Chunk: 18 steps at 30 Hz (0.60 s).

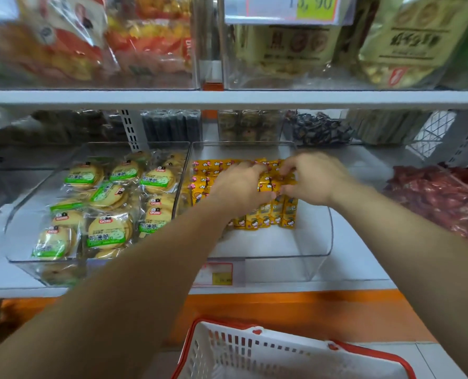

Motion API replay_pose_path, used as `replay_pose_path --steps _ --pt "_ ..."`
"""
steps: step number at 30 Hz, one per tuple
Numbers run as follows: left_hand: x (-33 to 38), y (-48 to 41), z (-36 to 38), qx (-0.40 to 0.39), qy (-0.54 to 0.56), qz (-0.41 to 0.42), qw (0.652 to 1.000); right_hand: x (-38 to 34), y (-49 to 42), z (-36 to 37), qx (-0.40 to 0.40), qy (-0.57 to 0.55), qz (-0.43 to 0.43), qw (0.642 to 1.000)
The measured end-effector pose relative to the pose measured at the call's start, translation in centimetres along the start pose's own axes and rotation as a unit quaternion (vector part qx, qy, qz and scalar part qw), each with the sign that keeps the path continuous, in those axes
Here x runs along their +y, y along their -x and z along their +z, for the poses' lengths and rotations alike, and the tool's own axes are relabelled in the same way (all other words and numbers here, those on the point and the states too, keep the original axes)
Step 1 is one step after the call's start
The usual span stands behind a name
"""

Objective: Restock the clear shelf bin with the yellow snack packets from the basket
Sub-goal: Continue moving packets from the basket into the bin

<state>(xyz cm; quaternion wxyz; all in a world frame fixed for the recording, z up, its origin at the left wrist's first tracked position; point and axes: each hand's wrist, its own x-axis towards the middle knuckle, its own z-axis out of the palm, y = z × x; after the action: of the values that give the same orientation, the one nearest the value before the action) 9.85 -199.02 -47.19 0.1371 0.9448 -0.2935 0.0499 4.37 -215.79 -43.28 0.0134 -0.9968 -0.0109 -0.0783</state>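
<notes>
While both arms reach forward, the two hands meet inside the clear shelf bin [319,243], over its middle. The left hand [237,186] lies with its back up, fingers curled down and its thumb tucked beneath a small bundle [267,185] of yellow packets. The right hand [313,178] closes on that same bundle from the bin's right side, its fingertips [284,170] bent in and pinching the packet ends, so the bundle sits clamped between the two hands, just above the stock already in the bin.

That stock, the yellow snack packets [265,218], fills the rear and left part of the bin in rows, some standing on end directly under the hands, others lying flat toward the bin's back left corner. The bin's front part shows its bare floor.

Below and in front of the bin sits the basket [241,348], white with a red rim, only its upper edge and inner wall in view; I cannot tell what it holds.

Touching the bin's left wall is a neighbouring bin [19,214] of green-labelled biscuit packs [109,231]. To the bin's right, apart from it, lies a heap of red packets [440,198]. A price label [217,273] is fixed to the bin's front wall.
</notes>
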Motion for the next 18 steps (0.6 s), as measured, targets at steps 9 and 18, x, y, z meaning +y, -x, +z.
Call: replay_pose_path --steps 9,18 --pt "2.9 16.5 -3.2 -0.161 0.018 0.106 0.981 -1.4 16.5 1.2 0.007 -0.193 -0.017 0.981" --pt "3.8 24.8 11.6 -0.332 0.006 0.027 0.943 -2.0 25.2 16.1 -0.245 -0.207 0.014 0.947"
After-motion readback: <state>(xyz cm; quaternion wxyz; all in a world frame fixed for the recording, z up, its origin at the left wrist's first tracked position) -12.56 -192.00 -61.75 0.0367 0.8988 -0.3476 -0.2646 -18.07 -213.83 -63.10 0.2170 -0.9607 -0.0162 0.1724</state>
